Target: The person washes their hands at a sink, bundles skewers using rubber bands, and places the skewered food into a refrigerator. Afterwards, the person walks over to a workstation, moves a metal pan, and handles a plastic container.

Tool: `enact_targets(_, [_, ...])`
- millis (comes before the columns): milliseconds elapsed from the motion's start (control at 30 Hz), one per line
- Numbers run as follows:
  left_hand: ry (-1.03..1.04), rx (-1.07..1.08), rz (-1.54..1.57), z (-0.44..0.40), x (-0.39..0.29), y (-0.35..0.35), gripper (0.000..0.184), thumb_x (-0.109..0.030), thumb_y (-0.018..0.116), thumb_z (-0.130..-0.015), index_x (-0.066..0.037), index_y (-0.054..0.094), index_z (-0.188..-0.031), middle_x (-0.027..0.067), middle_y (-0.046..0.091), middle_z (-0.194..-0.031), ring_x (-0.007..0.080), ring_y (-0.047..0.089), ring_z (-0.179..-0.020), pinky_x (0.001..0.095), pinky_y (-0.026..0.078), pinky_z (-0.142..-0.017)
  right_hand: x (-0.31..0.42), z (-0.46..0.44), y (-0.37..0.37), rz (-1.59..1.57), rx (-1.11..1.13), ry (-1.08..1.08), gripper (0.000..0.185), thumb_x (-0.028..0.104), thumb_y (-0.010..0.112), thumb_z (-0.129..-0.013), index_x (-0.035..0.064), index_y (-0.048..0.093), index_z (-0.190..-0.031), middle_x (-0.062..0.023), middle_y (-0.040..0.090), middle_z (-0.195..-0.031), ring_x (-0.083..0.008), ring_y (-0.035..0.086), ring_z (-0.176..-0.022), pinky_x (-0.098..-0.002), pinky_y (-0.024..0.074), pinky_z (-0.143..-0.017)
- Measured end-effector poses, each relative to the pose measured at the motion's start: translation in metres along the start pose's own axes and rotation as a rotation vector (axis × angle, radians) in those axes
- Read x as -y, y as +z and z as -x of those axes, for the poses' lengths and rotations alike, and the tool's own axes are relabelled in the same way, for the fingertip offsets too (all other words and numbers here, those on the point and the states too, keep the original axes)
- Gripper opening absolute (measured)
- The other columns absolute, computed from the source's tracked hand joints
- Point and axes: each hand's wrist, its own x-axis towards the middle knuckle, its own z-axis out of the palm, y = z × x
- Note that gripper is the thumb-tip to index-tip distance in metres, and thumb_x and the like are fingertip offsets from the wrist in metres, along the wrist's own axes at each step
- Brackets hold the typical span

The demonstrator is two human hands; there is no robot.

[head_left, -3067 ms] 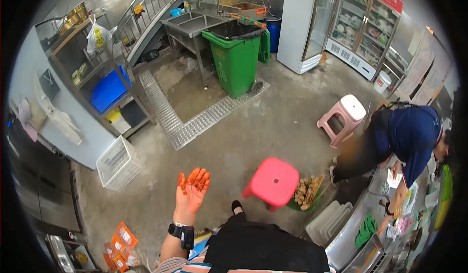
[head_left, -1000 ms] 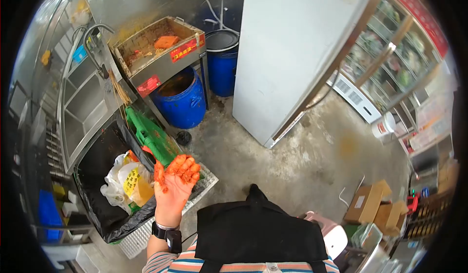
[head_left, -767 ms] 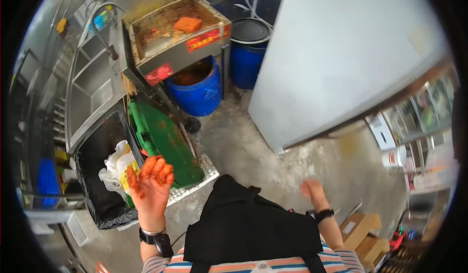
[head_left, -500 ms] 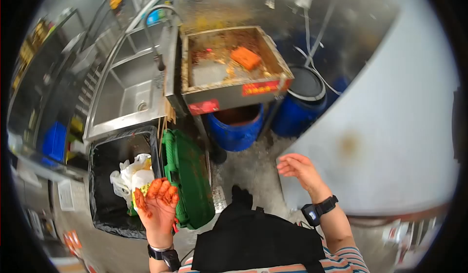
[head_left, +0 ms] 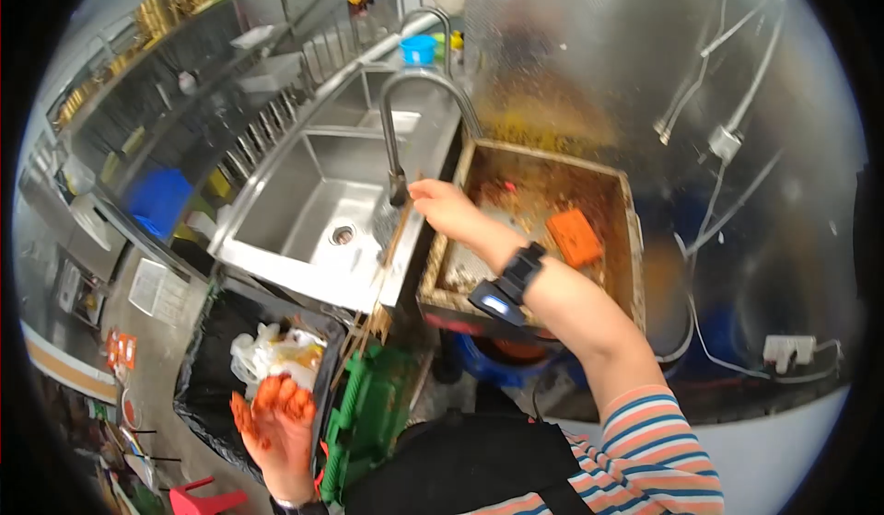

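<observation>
My left hand [head_left: 278, 428], palm up and smeared with red-orange paste on the fingers, is open and holds nothing. It is over the edge of the black-lined bin [head_left: 207, 368], near white plastic bags [head_left: 276, 357]. My right hand [head_left: 437, 204] reaches to the curved faucet [head_left: 394, 124] at the steel sink [head_left: 318, 211]. Its fingers are close to the spout's lower end; whether they hold anything is unclear. Thin wooden sticks [head_left: 382, 276] lean beside the sink corner. Under my right forearm is a stained tray-topped stand [head_left: 479, 266] with an orange block [head_left: 575, 237].
The bin's green lid [head_left: 368, 414] hangs open. A blue barrel [head_left: 502, 358] sits below the stand. Cables and a socket [head_left: 725, 144] run along the metal wall. Shelves [head_left: 212, 73] stand at left, a blue bowl [head_left: 418, 50] behind the sink, a red stool [head_left: 207, 497] at lower left.
The view has moved from the open floor to the sink. My right hand has come into view and stretched forward and left to the faucet. My left hand stays raised, palm up.
</observation>
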Motion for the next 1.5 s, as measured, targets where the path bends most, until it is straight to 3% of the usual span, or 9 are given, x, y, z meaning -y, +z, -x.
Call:
enact_targets(133, [0.158,0.006,-0.050,0.002,-0.003,0.007,0.037,-0.042,0.045,-0.095,-0.007,0.041,-0.082,0.0006,0.036,-0.075,0.0142,0.037,-0.067,0.0268,0.037,-0.063,-0.007,-0.090,0.010,0.353,0.039,0.343,0.038,0.012,0.054,-0.077,-0.0027,0.056,-0.112,-0.0233,0.058,-0.115,-0.0377,0.053,-0.111,-0.0433,0.0434,-0.093])
enact_targets(333, [0.222,-0.450,-0.175,0.000,0.002,0.075,0.036,-0.035,0.062,-0.086,-0.003,0.047,-0.086,0.0023,0.034,-0.078,0.0167,0.033,-0.071,0.0315,0.030,-0.067,-0.087,-0.126,0.071,0.740,0.282,0.073,0.023,0.015,0.055,-0.074,0.0017,0.069,-0.086,-0.0189,0.066,-0.094,-0.0341,0.065,-0.089,-0.0419,0.0522,-0.076])
enact_targets(567, [-0.138,0.034,-0.550,-0.119,0.025,0.073,0.058,-0.044,0.041,-0.093,0.006,0.048,-0.122,0.0216,0.060,-0.110,0.0333,0.062,-0.096,0.0411,0.048,-0.088,0.022,-0.022,0.016,0.342,0.231,-0.047,0.035,0.025,0.054,-0.083,-0.0027,0.057,-0.105,-0.0220,0.060,-0.099,-0.0372,0.058,-0.096,-0.0440,0.0467,-0.084])
enact_targets(700, [-0.453,0.414,-0.587,-0.222,0.092,0.116,0.040,-0.020,0.045,-0.097,0.003,0.043,-0.130,0.0199,0.054,-0.125,0.0285,0.056,-0.112,0.0383,0.046,-0.092,0.083,0.083,-0.072,0.199,0.098,0.002,0.029,0.026,0.054,-0.089,0.0056,0.059,-0.108,-0.0147,0.063,-0.091,-0.0313,0.062,-0.083,-0.0387,0.0488,-0.070])
enact_targets(1067, [-0.393,0.603,-0.499,-0.511,0.413,-0.067,0.016,-0.011,0.041,-0.096,-0.004,0.054,-0.101,0.0120,0.062,-0.095,0.0291,0.062,-0.090,0.0401,0.053,-0.078,0.061,0.249,-0.145,-0.098,-0.337,0.441,0.022,0.018,0.057,-0.089,0.0032,0.062,-0.104,-0.0111,0.065,-0.082,-0.0197,0.062,-0.070,-0.0298,0.0473,-0.064])
enact_targets(1133, [-1.021,0.526,0.038,-0.507,0.388,-0.047,0.019,-0.015,0.038,-0.099,-0.005,0.053,-0.103,0.0132,0.062,-0.103,0.0292,0.061,-0.096,0.0377,0.054,-0.076,0.058,0.264,-0.147,-0.210,-0.404,0.520,0.022,0.018,0.057,-0.089,0.0029,0.062,-0.104,-0.0103,0.064,-0.079,-0.0173,0.061,-0.068,-0.0285,0.0467,-0.063])
enact_targets(1200, [-0.950,0.009,-0.060,-0.468,0.363,-0.007,0.023,-0.018,0.034,-0.100,-0.004,0.051,-0.109,0.0143,0.060,-0.113,0.0300,0.061,-0.099,0.0354,0.055,-0.074,0.056,0.267,-0.151,-0.238,-0.350,0.559,0.021,0.013,0.052,-0.093,-0.0015,0.061,-0.106,-0.0091,0.067,-0.094,-0.0156,0.066,-0.083,-0.0265,0.0512,-0.072])
enact_targets(1467, [-0.766,0.197,-0.596,-0.439,0.338,0.023,0.025,-0.020,0.048,-0.096,-0.004,0.053,-0.115,0.0128,0.067,-0.097,0.0231,0.066,-0.083,0.0325,0.054,-0.067,0.040,0.255,-0.150,-0.236,-0.373,0.399,0.022,0.019,0.055,-0.091,0.0030,0.062,-0.105,-0.0095,0.065,-0.082,-0.0166,0.063,-0.070,-0.0283,0.0470,-0.063])
enact_targets(1500, [-0.309,0.613,-1.249,-0.459,0.348,-0.006,0.029,-0.021,0.050,-0.095,-0.004,0.051,-0.118,0.0113,0.067,-0.090,0.0216,0.066,-0.081,0.0323,0.053,-0.065,0.039,0.255,-0.150,-0.236,-0.375,0.399,0.022,0.019,0.055,-0.091,0.0030,0.062,-0.105,-0.0095,0.065,-0.082,-0.0166,0.063,-0.070,-0.0283,0.0470,-0.063])
